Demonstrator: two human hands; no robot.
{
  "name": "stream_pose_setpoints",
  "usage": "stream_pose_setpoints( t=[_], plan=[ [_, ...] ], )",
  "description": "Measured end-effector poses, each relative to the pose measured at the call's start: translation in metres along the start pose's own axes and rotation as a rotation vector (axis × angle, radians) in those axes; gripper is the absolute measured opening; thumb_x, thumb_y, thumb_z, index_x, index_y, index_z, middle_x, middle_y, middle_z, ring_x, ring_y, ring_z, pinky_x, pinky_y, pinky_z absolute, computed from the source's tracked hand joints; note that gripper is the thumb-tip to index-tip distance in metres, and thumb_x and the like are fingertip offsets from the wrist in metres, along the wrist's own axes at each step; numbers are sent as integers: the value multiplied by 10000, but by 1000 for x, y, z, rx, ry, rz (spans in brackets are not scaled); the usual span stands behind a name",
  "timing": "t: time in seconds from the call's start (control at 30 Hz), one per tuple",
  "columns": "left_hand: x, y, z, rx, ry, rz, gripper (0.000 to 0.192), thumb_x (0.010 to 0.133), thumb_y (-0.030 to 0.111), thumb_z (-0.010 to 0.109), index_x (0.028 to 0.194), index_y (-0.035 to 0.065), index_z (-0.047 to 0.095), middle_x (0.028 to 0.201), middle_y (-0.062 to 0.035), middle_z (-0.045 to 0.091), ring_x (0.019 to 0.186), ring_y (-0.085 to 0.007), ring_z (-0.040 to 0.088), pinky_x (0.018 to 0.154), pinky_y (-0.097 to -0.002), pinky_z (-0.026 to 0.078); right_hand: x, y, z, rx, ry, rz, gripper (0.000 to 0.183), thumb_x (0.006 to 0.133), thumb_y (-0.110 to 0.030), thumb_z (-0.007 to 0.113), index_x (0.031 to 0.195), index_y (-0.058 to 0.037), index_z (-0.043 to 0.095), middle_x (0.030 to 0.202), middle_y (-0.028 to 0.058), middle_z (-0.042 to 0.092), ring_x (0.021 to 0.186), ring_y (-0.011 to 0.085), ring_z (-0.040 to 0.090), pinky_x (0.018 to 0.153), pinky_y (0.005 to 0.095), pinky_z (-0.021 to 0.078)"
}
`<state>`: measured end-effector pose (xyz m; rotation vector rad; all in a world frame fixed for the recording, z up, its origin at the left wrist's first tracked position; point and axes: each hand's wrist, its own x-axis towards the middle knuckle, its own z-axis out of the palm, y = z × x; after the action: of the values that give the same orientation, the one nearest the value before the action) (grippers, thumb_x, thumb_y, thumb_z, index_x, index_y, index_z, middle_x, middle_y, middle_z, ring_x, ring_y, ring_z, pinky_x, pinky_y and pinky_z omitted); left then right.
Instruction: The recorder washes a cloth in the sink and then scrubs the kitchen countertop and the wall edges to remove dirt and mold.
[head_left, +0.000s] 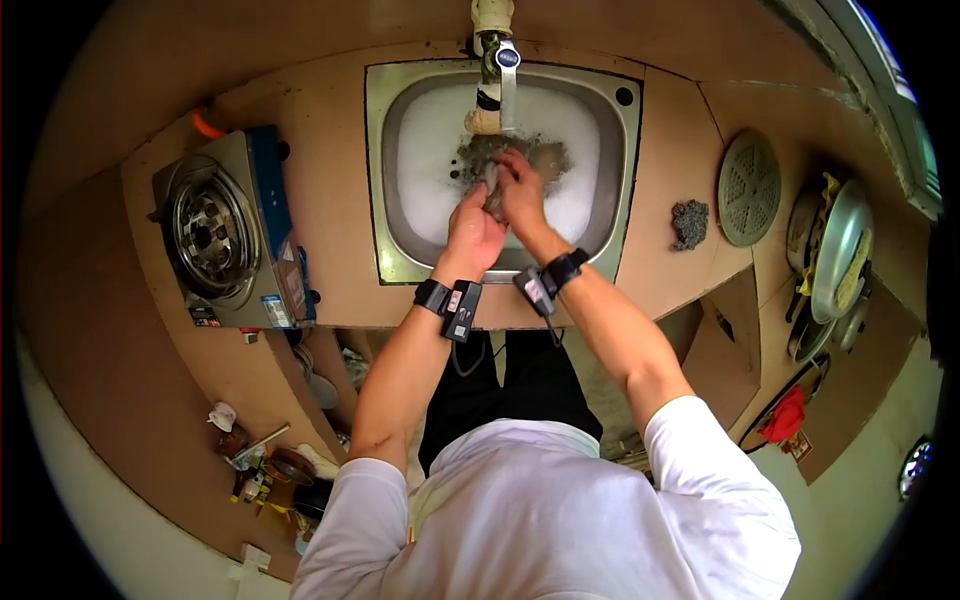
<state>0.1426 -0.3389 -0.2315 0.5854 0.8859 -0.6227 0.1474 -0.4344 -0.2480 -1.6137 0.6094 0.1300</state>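
Both of my hands are inside a steel sink (630, 169) covered with white foam (431, 172). Between them is a small pale grey, wet-looking item (493, 180), perhaps a cloth; its exact kind is unclear. My left hand (476, 232) grips its lower end from the left. The fingers of my right hand (521, 191) pinch it from the right. Just above my fingers, the tap (489, 97) has a cloth-like wrap at its spout and a metal lever (508, 90) beside it. Dark water (551, 159) shows through a gap in the foam around my hands.
A gas stove (217, 225) stands left of the sink. On the right are a steel wool scourer (690, 223), a round perforated disc (750, 187) and a metal basin (844, 247) among stacked pans. Bottles and cookware (274, 472) crowd the lower left counter.
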Motion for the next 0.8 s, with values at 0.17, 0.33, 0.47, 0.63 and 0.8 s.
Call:
stream_pose_setpoints(
  t=[0.17, 0.33, 0.47, 0.63, 0.8],
  plan=[
    [-5, 18, 15, 66, 17, 24, 327, 1079, 256, 468, 1318, 52, 558, 1257, -70, 633, 1146, -208, 610, 995, -372, 495, -38, -22, 5, 182, -43, 204, 444, 1023, -155, 551, 1411, 60, 529, 1202, 128, 681, 1031, 172, 623, 909, 291, 497],
    [-14, 24, 15, 136, -138, 29, 362, 1077, 262, 474, 1356, 40, 530, 1299, -81, 608, 1193, -212, 586, 1036, -363, 484, -46, -39, 15, -72, 62, -211, 462, 1005, -257, 587, 1363, 34, 560, 1500, 247, 474, 1411, 374, 441, 1176, 467, 302],
    [-29, 33, 20, -114, -137, -54, 363, 1073, 309, 432, 1261, 26, 560, 1279, -128, 607, 1238, -226, 568, 1071, -373, 466, -27, -39, -4, -341, -111, -490, 327, 980, -250, 603, 1226, -39, 644, 1396, 162, 582, 1382, 356, 475, 1161, 548, 280],
    [-24, 46, 14, -156, -101, -205, 370, 1071, 290, 392, 1216, -4, 563, 1251, -151, 621, 1175, -269, 610, 1055, -416, 483, -36, -42, -22, -434, -270, -753, 200, 915, -222, 647, 1055, -82, 671, 1129, 107, 664, 1200, 303, 585, 1143, 540, 304],
    [-9, 38, 9, -58, -138, -214, 310, 1059, 252, 424, 1133, 9, 601, 1142, -118, 664, 1074, -257, 648, 994, -402, 524, -28, -43, -19, -503, -203, -784, 129, 897, -181, 643, 922, -55, 641, 934, 120, 641, 930, 337, 592, 920, 456, 416]
  ],
)
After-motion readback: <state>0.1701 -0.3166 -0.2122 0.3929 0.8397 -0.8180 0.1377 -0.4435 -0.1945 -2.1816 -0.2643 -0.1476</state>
